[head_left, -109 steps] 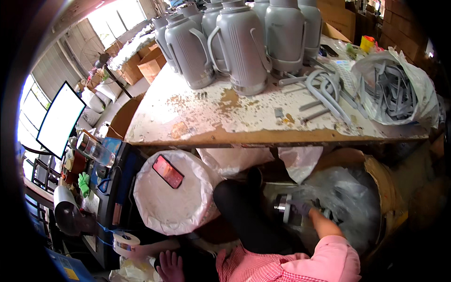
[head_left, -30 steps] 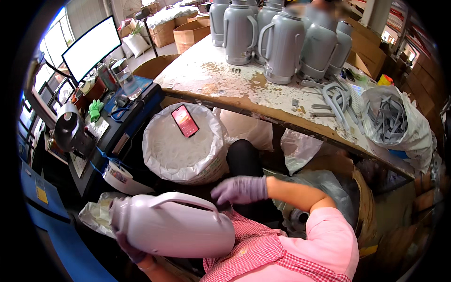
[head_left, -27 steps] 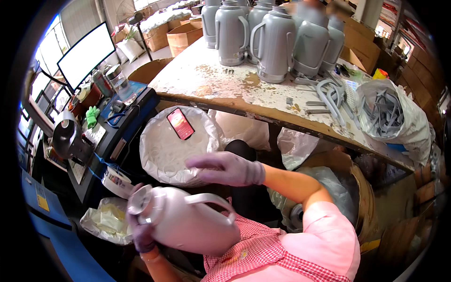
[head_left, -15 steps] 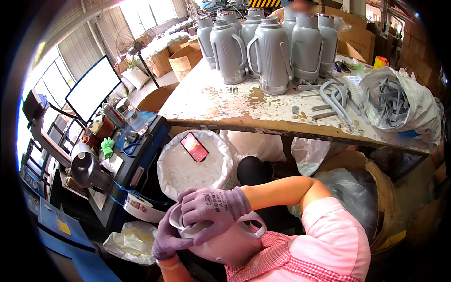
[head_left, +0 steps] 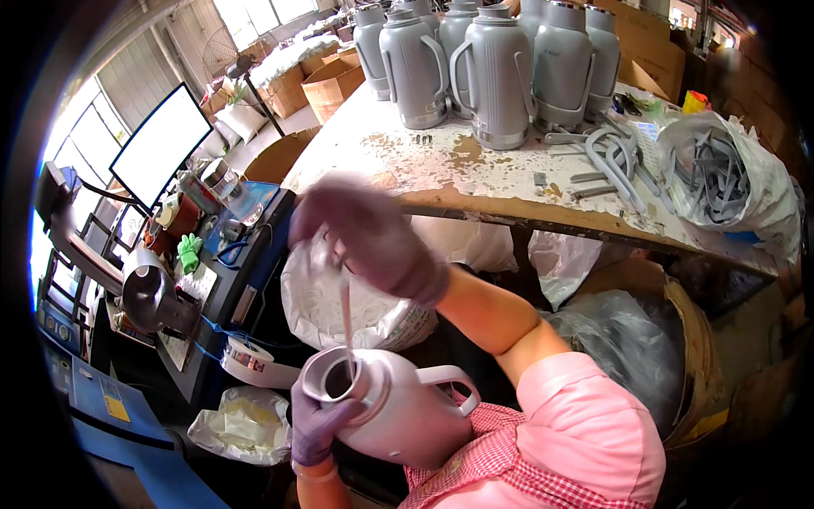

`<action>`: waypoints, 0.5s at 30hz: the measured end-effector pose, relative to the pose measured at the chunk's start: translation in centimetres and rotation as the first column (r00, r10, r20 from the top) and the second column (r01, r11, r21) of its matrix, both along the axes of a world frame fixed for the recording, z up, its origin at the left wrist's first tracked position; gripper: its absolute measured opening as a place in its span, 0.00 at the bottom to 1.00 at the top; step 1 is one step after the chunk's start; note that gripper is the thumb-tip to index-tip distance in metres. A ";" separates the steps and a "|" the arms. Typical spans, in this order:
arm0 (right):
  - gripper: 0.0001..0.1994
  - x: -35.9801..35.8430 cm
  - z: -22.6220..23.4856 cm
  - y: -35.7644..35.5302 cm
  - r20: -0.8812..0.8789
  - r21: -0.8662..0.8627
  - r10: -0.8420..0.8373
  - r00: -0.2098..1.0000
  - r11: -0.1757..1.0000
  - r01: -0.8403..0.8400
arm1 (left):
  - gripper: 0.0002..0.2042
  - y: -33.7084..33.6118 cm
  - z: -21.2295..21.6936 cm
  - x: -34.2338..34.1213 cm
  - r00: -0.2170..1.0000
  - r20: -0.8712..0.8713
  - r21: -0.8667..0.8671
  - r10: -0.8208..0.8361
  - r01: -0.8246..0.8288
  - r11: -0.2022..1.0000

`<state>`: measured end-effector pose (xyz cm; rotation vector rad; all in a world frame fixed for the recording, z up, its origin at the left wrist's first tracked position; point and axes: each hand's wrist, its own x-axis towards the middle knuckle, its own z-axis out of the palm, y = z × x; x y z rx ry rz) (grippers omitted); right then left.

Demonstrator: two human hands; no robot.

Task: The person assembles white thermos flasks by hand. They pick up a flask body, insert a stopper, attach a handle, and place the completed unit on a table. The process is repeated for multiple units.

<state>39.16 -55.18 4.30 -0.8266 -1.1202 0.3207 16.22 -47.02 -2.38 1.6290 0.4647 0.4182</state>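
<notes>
A grey vacuum jug (head_left: 415, 416) lies tilted against my apron, its open mouth facing up and left and its handle on the right. My left hand (head_left: 320, 420) is closed around the jug's neck from below. Above the mouth, my right hand (head_left: 369, 242) is raised and smeared by motion. From its fingers a thin, pale translucent strip (head_left: 346, 314) runs down to the rim of the mouth; its exact kind is unclear. Both hands wear purple gloves. Behind the right hand sits a white-lined bag (head_left: 386, 327) of translucent pieces.
Several grey jugs (head_left: 500, 81) stand on the worn table (head_left: 381, 161). Grey handles (head_left: 615, 165) lie beside a bag of grey parts (head_left: 721, 174). At left are a monitor (head_left: 161, 144), a tape roll (head_left: 246, 352) and a lined bin (head_left: 242, 428); at right, a carton (head_left: 678, 339).
My right hand has lifted from the jug's mouth up toward the table, drawing the pale strip with it. My left hand stays at the neck. The phone on the bag is now hidden.
</notes>
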 end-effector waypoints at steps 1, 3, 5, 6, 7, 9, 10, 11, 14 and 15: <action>0.09 1.0 0.1 -0.9 0.156 0.152 -0.305 0.939 0.947 0.282 | 0.32 0.5 -0.2 -1.3 0.995 0.076 -0.012 0.067 -0.066 0.998; 0.04 2.6 -1.2 -2.8 0.367 0.329 -0.614 0.698 0.788 0.520 | 0.39 1.4 -1.2 -4.5 0.941 0.229 -0.085 0.248 -0.235 0.968; 0.02 3.6 -4.3 -4.0 0.551 0.338 -0.633 0.545 0.765 0.548 | 0.43 0.6 -1.3 -6.6 0.831 0.364 -0.174 0.421 -0.383 0.907; 0.02 3.5 -5.7 -4.3 0.613 0.374 -0.642 0.461 0.749 0.547 | 0.45 0.8 -1.9 -7.9 0.769 0.415 -0.193 0.487 -0.449 0.873; 0.04 2.8 -6.4 -4.9 0.606 0.315 -0.619 0.499 0.763 0.564 | 0.48 1.0 -2.4 -9.4 0.721 0.422 -0.148 0.549 -0.543 0.827; 0.08 2.2 -5.7 -5.9 0.574 0.355 -0.617 0.538 0.780 0.515 | 0.48 0.4 -3.5 -10.6 0.644 0.473 -0.116 0.601 -0.630 0.768; 0.09 2.4 -5.3 -5.6 0.565 0.415 -0.668 0.485 0.738 0.533 | 0.48 0.3 -4.0 -10.8 0.626 0.483 -0.103 0.612 -0.654 0.750; 0.11 2.8 -4.8 -4.8 0.548 0.482 -0.719 0.428 0.690 0.540 | 0.48 0.8 -4.9 -11.2 0.656 0.463 -0.063 0.596 -0.646 0.760; 0.16 8.3 -1.3 5.8 0.389 0.625 -0.852 0.349 0.523 0.580 | 0.45 0.9 -6.8 -10.4 0.710 0.450 0.055 0.542 -0.628 0.777; 0.19 9.8 1.9 10.3 0.260 0.719 -0.834 0.487 0.504 0.479 | 0.45 0.6 -6.8 -9.8 0.721 0.440 0.088 0.535 -0.627 0.774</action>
